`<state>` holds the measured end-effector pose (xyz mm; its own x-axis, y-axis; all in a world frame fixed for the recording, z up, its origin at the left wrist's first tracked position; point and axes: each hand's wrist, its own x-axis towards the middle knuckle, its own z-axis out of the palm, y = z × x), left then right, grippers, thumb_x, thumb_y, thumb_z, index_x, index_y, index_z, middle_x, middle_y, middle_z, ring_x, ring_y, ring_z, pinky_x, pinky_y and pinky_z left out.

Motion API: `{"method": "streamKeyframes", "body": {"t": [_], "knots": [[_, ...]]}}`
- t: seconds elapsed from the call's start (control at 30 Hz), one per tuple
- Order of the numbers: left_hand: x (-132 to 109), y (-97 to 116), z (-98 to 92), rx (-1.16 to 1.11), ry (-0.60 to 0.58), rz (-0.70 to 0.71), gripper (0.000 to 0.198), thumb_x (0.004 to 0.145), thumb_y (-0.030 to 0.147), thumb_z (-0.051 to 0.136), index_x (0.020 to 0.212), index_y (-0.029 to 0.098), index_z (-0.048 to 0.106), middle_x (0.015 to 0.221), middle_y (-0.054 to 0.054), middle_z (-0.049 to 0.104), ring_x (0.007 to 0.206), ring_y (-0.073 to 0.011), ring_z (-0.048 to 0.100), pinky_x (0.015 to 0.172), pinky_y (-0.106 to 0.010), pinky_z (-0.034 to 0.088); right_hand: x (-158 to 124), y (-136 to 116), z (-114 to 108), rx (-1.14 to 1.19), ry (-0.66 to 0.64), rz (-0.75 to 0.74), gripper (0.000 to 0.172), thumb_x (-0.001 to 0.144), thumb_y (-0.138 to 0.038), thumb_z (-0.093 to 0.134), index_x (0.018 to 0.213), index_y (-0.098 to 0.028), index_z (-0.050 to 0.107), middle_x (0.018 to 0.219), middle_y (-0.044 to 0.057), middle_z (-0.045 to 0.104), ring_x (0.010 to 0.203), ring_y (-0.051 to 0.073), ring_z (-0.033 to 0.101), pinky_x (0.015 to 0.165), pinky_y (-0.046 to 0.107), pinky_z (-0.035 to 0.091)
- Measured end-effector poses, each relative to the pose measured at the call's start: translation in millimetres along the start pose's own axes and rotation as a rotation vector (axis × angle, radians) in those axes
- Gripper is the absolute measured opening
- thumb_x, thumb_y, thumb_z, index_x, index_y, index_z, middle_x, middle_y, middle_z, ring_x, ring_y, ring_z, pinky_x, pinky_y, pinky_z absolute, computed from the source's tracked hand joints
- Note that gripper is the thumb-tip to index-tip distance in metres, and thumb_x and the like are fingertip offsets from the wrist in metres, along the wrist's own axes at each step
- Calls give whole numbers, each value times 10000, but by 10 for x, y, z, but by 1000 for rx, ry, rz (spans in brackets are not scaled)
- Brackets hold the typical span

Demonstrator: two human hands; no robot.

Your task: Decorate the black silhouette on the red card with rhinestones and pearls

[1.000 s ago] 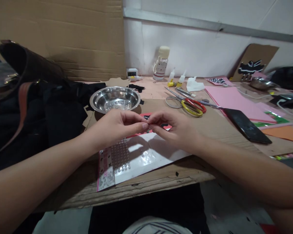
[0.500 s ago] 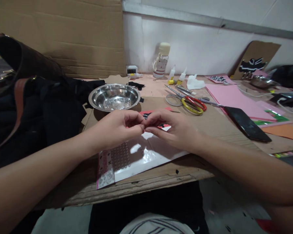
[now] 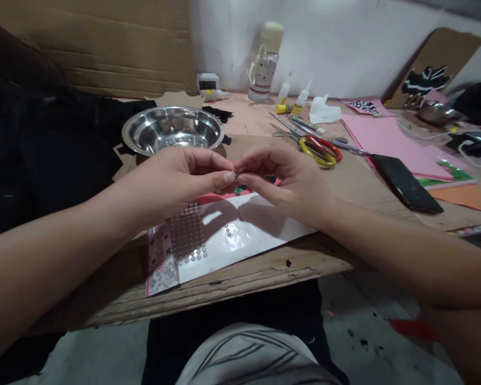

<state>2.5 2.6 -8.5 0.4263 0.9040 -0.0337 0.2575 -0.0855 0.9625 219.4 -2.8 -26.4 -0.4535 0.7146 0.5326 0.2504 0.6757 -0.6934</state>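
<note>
My left hand [image 3: 184, 174] and my right hand [image 3: 291, 174] meet at their fingertips above the table, both pinched closed. Something tiny and dark shows between the fingertips, too small to name. Under the hands lies a white sheet [image 3: 260, 243] in clear wrapping, with rows of stick-on pearls [image 3: 187, 227] at its left side and a few loose ones near its middle. Behind it, partly hidden by the hands, is a piece of red paper [image 3: 210, 199] with dark and green bits on it.
A steel bowl [image 3: 133, 133] stands behind my left hand. To the right lie scissors [image 3: 318, 152], a black phone [image 3: 404, 184] and pink paper [image 3: 379, 139]. Farther back are small glue bottles [image 3: 301, 100] and a drinking bottle [image 3: 262, 75]. Dark cloth [image 3: 52, 155] fills the left.
The view has tilted down and shifted slightly. Both hands stay fingertip to fingertip, with small finger movements; more of the pearl rows now shows.
</note>
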Motion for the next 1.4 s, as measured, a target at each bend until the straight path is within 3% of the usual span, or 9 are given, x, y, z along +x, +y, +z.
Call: {"method": "streamKeyframes", "body": {"t": [0.3, 0.53, 0.87, 1.2, 1.4], "knots": [[6, -38, 22, -265, -116, -93, 129, 841, 321, 796, 899, 207, 775, 830, -18, 792, 797, -152, 737, 761, -258, 593, -10, -16, 38, -28, 59, -87, 79, 950, -238, 704, 998, -180, 727, 924, 22, 767, 787, 124, 715, 716, 250, 602], [-20, -8, 21, -176, -105, -33, 147, 876, 354, 741, 935, 221, 765, 878, -14, 795, 867, -165, 744, 845, -291, 593, -23, -16, 48, 55, 20, -68, 84, 963, -209, 675, 1039, -177, 695, 963, 39, 752, 820, 130, 730, 753, 274, 625], [-64, 84, 38, 10, -51, 38, 117, 843, 318, 683, 828, 208, 719, 778, 12, 749, 766, -148, 701, 733, -248, 554, -22, -42, 56, 131, -67, -82, 109, 983, -163, 633, 1091, -172, 625, 975, 38, 738, 854, 112, 742, 791, 253, 621], [-44, 3, 22, -200, -74, -13, 154, 878, 358, 765, 889, 206, 743, 856, -9, 783, 855, -153, 737, 820, -264, 587, -2, -36, 49, -24, 91, -83, 73, 951, -237, 698, 1006, -189, 695, 938, 22, 760, 794, 116, 718, 707, 237, 601], [-15, 0, 38, -280, -93, -73, 116, 865, 313, 789, 866, 203, 753, 834, -5, 782, 817, -124, 723, 792, -229, 574, -10, -28, 39, -114, 125, -212, 80, 952, -152, 664, 999, -174, 725, 898, 29, 777, 786, 122, 719, 699, 242, 585]]}}
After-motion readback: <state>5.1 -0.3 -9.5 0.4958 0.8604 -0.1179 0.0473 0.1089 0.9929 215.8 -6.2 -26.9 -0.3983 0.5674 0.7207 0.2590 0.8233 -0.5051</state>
